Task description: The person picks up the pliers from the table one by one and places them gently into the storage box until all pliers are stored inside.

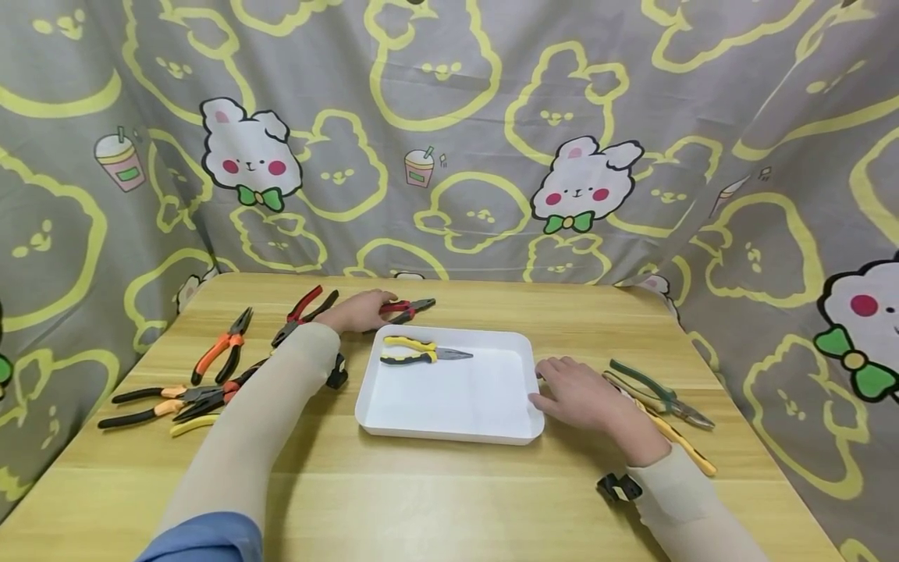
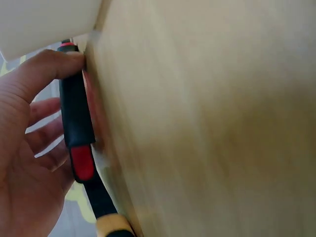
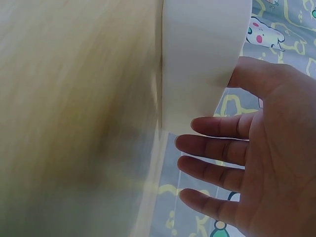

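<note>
My left hand (image 1: 361, 311) reaches past the back left corner of the white tray (image 1: 449, 433) and holds red-and-black pliers (image 1: 420, 305) by the handles. In the left wrist view, the thumb lies on a black handle (image 2: 76, 108) with the fingers behind it. Inside the tray, near its back left, lie yellow-and-black needle-nose pliers (image 1: 424, 353). My right hand (image 1: 579, 393) is beside the tray's right wall, its fingers loosely extended. The right wrist view shows its thumb at the rim of the tray wall (image 3: 202, 59) and the other fingers spread apart.
Left on the wooden table (image 1: 449, 507) lie red-handled pliers (image 1: 303, 312), orange-and-black needle-nose pliers (image 1: 225, 346) and a cluster of several more pliers (image 1: 190, 400). Right of my right hand are green-handled pliers (image 1: 660, 393) and a yellow-handled tool (image 1: 681, 443). A patterned curtain (image 1: 449, 211) surrounds the table.
</note>
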{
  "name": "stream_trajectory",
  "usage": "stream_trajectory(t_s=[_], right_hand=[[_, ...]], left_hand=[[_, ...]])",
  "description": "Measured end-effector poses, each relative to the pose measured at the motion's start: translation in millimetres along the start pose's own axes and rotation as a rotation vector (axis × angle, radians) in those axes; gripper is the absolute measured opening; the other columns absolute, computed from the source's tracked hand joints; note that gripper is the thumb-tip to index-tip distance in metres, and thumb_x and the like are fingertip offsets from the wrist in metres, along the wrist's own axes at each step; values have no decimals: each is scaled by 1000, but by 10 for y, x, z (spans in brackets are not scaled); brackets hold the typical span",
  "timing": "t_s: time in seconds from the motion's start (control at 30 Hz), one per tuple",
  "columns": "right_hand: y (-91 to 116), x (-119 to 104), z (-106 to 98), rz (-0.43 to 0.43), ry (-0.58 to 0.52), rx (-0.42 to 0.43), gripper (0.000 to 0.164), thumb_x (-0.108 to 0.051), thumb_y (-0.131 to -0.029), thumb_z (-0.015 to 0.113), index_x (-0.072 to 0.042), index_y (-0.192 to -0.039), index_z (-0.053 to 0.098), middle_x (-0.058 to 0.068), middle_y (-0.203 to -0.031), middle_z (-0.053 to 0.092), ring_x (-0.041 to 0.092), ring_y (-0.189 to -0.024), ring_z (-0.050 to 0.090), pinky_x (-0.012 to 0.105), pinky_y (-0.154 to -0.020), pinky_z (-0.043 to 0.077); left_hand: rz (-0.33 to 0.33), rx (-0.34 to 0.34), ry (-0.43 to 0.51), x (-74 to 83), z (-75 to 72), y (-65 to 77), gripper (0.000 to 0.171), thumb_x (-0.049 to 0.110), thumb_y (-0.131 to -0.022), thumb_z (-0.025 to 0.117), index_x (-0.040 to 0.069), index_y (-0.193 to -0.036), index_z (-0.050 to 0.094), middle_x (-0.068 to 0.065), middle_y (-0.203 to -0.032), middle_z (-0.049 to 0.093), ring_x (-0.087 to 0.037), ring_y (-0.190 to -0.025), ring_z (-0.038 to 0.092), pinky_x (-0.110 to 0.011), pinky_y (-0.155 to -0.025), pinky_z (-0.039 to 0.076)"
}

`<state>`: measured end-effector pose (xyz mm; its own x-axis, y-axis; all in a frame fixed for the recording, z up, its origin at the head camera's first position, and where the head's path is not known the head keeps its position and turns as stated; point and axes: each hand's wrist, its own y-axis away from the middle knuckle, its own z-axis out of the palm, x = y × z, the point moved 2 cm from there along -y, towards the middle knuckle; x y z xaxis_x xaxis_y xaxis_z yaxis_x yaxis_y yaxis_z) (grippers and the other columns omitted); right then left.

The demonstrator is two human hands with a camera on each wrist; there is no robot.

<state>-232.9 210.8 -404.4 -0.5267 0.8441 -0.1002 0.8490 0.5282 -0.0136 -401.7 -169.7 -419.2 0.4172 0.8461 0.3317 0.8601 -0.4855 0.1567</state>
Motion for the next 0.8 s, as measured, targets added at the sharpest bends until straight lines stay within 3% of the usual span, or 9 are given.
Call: stream_trajectory(t_s=[0.2,0.37,0.53,0.8], right_hand=[[6,-10,-1,5,-10,-3,37,-38,-96,59,-5,-114,58,7,-105,60,28,-97,58,47,-80,47],[5,-8,-21,-1,-10,-2,36,-37,-96,60,-5,-113,58,6,-104,60,28,-95,58,47,-79,47],[6,-7,-18,-5,-7,1,37,-37,-96,59,-5,-113,58,6,-104,60,27,-96,58,47,-80,47],[7,6,1,-1,-13,8,38,-38,-96,59,-5,-114,57,6,-105,60,28,-96,58,47,-80,47]], left_hand=[[-19,3,1,39,-11,-24,64,26,-89,70,0,-143,46,-22,-131,47,-30,-105,52,-46,-91,43],[-62,46,6,46,-73,15,65,25,-86,72,0,-140,48,-24,-135,45,-39,-120,44,-52,-97,39],[-109,115,85,-16,-144,88,73,25,-79,75,3,-143,46,-24,-141,42,-42,-127,36,-54,-99,37],[-74,225,122,-49,-243,198,72,21,-77,71,5,-143,48,-22,-142,42,-43,-129,31,-57,-100,33]])
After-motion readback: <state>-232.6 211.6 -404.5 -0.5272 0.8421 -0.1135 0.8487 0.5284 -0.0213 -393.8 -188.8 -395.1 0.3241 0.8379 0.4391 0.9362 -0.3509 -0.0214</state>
